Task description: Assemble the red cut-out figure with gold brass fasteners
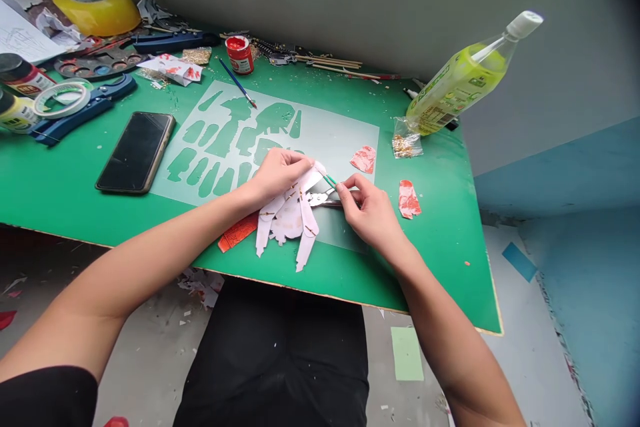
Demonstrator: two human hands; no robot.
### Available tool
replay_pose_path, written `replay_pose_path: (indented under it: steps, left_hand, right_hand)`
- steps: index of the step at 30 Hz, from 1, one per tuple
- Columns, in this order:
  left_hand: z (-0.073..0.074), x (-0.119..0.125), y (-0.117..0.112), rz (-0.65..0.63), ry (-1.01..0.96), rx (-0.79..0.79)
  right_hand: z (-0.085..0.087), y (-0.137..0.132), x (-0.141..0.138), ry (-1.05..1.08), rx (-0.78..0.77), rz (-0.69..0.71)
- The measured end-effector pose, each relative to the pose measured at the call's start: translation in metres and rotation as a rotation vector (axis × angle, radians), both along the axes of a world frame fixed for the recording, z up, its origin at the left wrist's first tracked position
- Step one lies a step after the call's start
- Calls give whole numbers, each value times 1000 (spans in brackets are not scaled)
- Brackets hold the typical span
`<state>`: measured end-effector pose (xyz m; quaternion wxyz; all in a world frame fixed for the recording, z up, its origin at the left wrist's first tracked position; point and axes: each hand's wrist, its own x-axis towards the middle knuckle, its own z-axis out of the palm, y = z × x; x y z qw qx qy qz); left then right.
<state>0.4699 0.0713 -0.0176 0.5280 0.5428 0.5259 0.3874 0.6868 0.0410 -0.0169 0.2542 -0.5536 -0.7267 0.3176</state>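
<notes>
A jointed figure of white paper pieces (290, 219), with small brass-coloured fasteners at its joints, lies near the table's front edge. At its top, my left hand (281, 173) is closed, pinching the paper between thumb and fingers. My right hand (367, 210) is closed on a thin green stick-like tool (329, 180), whose far end meets the upper part of the figure. Partly hidden beside the right fingers is a silver metal tool (318, 199), its kind unclear. An orange-red patterned piece (237, 233) lies partly under the figure.
A translucent stencil sheet (330, 123) covers the table's middle, with a paintbrush (239, 83) on it. Nearby are a phone (135, 152), red paint jar (240, 55), red-painted pieces (409, 200), a leaning yellow-green bottle (460, 83), blue-handled tools (93, 107) and a tape roll (95, 8).
</notes>
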Motion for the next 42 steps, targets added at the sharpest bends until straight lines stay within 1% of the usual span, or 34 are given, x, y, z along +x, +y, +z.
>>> replay_pose_path:
  steps: [4,8,10,13,16,19,22,25,29,35,39,42]
  left_hand:
    - [8,-4,1,-60,-17,-67]
    - [12,-6,2,-104,-8,-87]
    - [11,-5,1,-115,3,-86]
    - [9,-4,1,-86,-2,-69]
    - [6,-5,2,-49,-30,-57]
    - [4,-9,6,-58,-58,-64]
    - [2,-12,9,-64,-91,-66]
    - [1,-12,10,-95,-85,-43]
    - [1,-8,8,-97,-25,-3]
    - [1,-5,5,-80,20,-8]
    - [3,-5,5,-98,16,-23]
    - [2,-5,5,-126,34,-39]
  right_hand:
    - [2,6,8,-11,13,60]
    - [3,10,14,-15,3,90]
    - [4,11,17,-30,-3,99]
    - [6,11,18,-39,-9,101]
    - [8,11,19,-27,-25,154]
    - [10,11,20,13,-13,185]
    - [14,12,24,112,-35,141]
    - [16,14,26,181,-34,62]
    - [10,14,21,114,10,49]
    - [1,13,15,-2,67,81]
    - [-2,14,16,-27,83,103]
    - [-2,15,18,-15,66,136]
